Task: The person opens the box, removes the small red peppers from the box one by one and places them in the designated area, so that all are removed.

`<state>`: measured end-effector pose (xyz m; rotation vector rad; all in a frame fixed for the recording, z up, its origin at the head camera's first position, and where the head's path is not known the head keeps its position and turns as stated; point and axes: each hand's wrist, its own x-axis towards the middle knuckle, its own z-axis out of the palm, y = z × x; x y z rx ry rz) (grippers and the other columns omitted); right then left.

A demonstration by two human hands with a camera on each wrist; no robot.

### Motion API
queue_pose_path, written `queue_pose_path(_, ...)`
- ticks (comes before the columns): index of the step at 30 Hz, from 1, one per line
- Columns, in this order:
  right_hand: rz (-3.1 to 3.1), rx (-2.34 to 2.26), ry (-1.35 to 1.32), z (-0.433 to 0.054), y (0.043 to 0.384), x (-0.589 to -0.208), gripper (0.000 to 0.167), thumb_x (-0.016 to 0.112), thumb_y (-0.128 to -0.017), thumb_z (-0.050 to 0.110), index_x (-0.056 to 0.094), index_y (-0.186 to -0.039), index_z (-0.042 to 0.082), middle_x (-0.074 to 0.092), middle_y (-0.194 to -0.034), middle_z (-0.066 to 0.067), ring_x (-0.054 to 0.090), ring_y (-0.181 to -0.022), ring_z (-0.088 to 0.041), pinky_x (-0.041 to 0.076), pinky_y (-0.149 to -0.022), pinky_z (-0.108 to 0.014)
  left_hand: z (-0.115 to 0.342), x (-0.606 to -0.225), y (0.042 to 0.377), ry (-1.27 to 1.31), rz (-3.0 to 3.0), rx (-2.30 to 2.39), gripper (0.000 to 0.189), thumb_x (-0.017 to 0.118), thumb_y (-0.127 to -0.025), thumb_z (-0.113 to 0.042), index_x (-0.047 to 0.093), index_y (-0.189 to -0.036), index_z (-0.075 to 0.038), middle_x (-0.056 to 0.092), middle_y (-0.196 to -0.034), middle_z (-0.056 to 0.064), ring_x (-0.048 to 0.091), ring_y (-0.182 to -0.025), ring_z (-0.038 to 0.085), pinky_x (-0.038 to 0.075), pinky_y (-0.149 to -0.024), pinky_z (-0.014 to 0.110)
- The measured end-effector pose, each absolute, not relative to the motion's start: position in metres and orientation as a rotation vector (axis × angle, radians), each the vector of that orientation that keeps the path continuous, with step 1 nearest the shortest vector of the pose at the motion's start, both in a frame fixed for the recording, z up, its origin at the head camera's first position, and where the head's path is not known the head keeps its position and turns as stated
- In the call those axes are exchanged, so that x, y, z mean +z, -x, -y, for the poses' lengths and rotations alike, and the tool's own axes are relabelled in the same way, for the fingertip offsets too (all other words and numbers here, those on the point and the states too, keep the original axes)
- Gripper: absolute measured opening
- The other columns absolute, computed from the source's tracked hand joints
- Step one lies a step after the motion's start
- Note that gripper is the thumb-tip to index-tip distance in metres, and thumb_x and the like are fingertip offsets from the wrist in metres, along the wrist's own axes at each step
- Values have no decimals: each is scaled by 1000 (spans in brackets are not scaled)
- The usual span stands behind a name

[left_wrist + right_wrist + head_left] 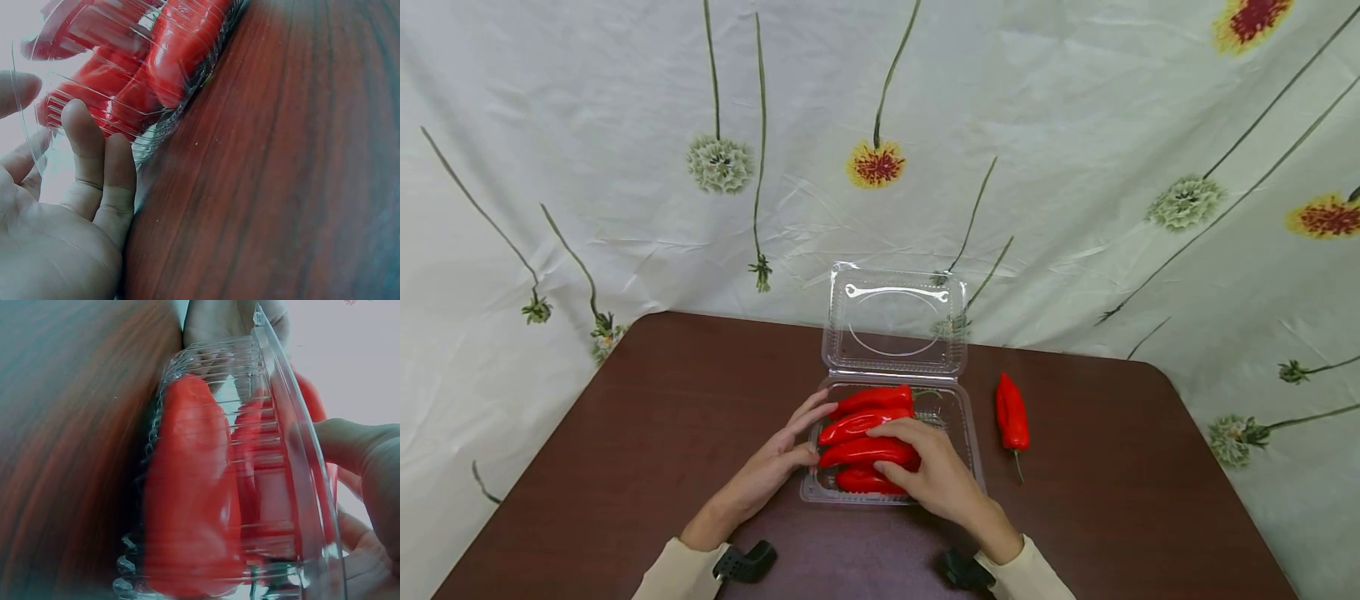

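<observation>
A clear plastic clamshell box [970,417] stands with its lid [895,325] raised at the back. Several red chili peppers [868,398] lie side by side inside, seen through the wall in both wrist views. My right hand [943,475] reaches over the box's right side, its thumb and fingers around one red pepper [861,452] near the front. On the left, my left hand [767,471] rests against the box's side wall with its fingers extended, one fingertip by the rear pepper. In the left wrist view, the left hand's fingers [119,169] touch the clear wall.
Another red pepper [1012,412] with a green stem lies on the brown table [1090,467], right of the box. Behind the table hangs a white cloth [1060,125] printed with flowers. Dark bands [747,562] sit at both wrists.
</observation>
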<state>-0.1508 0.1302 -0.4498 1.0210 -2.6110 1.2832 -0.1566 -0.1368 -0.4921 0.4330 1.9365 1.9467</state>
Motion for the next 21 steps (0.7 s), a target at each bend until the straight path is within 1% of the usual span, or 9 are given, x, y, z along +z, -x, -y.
queue_pose_path(3,2590,1283,-1027,-131,151,-450,40,78,-86,14,68,-123,20,69,-118,4,65,-107,-14,53,-93,-34,137,-492,157,-436,-1939,1945,66,51,-93,-3,34,-156,-16,4,-168,-4,5,-148,29,37,-104,32)
queue_pose_path(5,2572,1278,-1024,-132,151,-450,39,78,-85,14,68,-123,20,70,-118,4,65,-107,-15,53,-94,-35,137,-492,157,-436,-1939,1946,67,51,-93,-2,34,-156,-16,4,-168,-4,5,-148,28,36,-104,29)
queue_pose_path(7,2556,1266,-1009,-133,152,-449,39,79,-84,14,69,-122,20,70,-118,4,65,-108,-15,53,-94,-35,137,-493,157,-441,-1939,1950,67,51,-93,-2,34,-156,-16,4,-168,-4,6,-147,28,37,-102,25)
queue_pose_path(10,2539,1265,-970,-134,153,-448,40,79,-84,14,69,-122,19,70,-118,5,65,-107,-14,53,-91,-34,138,-493,156,-447,-1930,1964,67,51,-92,-1,34,-156,-15,4,-168,-3,9,-145,28,43,-95,21)
queue_pose_path(13,2528,1290,-938,-136,154,-447,39,79,-84,14,69,-122,18,70,-118,5,64,-106,-13,53,-89,-31,138,-492,156,-454,-1917,1978,67,49,-92,1,34,-156,-14,4,-168,-3,15,-142,29,48,-87,22)
queue_pose_path(15,2515,1324,-928,-138,154,-447,39,78,-85,13,69,-122,17,70,-118,4,64,-105,-14,53,-88,-31,138,-492,156,-453,-1913,1983,68,49,-92,2,33,-156,-14,4,-168,-3,16,-141,29,49,-84,23)
queue_pose_path(21,2522,1352,-884,-143,155,-446,39,76,-86,10,69,-123,21,71,-116,4,66,-100,-13,55,-87,-31,137,-492,156,-448,-1914,1974,67,49,-92,1,33,-156,-12,3,-168,-2,14,-141,29,48,-89,22)
